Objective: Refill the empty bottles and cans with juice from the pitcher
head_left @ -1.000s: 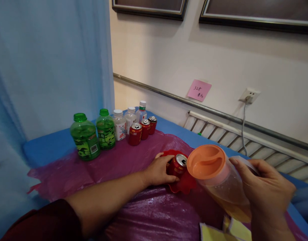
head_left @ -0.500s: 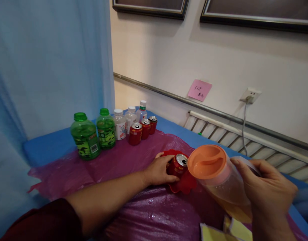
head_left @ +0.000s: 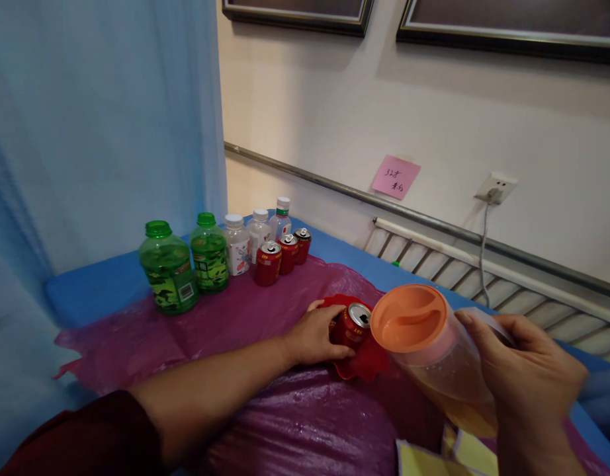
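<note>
left hand (head_left: 312,336) fingers were curled around a red can (head_left: 351,325) at mid-frame, thumb over its near side. the can stood upright, its opened top showing, on a red dish (head_left: 367,362) whose wavy rim showed on the near side and behind the can. right hand (head_left: 530,380) at lower right gripped the handle of a clear pitcher (head_left: 446,370), fingers closed round it. the pitcher was tilted toward the can, its orange lid (head_left: 408,318) just beside the can top; whether they touched could not be told. yellowish liquid sat in the pitcher's lower part. all of it lay over a purple plastic sheet (head_left: 235,317) on a blue surface. left of centre, well apart from the hands, a row: two green bottles (head_left: 169,268), white-capped bottles (head_left: 237,246), three more red cans (head_left: 268,263). pink note (head_left: 395,177) on the wall, upper right of centre. yellow paper (head_left: 434,459) at bottom edge.
</note>
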The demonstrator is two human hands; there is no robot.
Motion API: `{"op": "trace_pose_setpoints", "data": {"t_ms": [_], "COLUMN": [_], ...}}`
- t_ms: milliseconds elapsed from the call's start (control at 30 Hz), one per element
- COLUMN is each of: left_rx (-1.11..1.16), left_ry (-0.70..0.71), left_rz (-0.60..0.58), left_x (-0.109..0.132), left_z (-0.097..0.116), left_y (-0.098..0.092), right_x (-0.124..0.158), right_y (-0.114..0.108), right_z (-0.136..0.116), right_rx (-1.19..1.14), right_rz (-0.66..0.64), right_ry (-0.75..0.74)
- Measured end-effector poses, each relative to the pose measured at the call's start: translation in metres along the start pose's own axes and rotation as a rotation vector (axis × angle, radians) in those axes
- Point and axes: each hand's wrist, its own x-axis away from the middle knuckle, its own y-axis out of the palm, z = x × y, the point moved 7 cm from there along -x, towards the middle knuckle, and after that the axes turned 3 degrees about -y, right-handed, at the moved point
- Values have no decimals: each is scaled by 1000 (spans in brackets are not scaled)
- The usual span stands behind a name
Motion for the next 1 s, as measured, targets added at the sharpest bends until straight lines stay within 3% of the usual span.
{"op": "trace_pose_setpoints", "data": {"t_ms": [1000], "left_rx": [-11], "left_ry": [-7], "left_rz": [-5], "left_x": [1], "left_z": [2], "left_y": [1], "right_x": [1], "right_y": [-2], "right_z": [0], "right_rx": [3], "right_rz": [7], "right_ry": [13]}}
